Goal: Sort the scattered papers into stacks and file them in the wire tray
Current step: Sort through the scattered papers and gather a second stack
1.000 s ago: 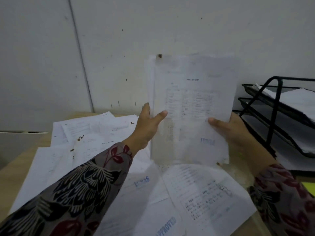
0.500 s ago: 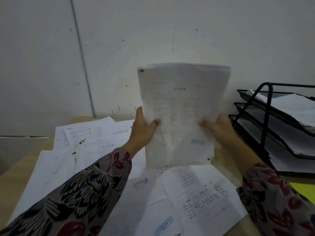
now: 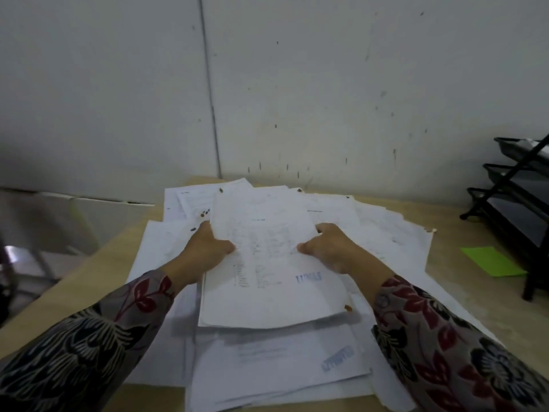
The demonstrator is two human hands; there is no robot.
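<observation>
While left grip (image 3: 205, 251) pinches stack (image 3: 274, 295), right grip (image 3: 333, 249) mirrors.

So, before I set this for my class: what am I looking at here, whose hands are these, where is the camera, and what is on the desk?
No machine here. A person wears a wide-angle camera on the head, looking forward and down, so the hands are the wearer's own. The left hand and right hand grip a stack of papers by its sides, thumbs on top, low over the desk. Loose papers lie under and around it, some with blue stamps. At the right stands a black tiered wire tray, with a green note beside it. Whether the stack rests on the pile cannot be told.
</observation>
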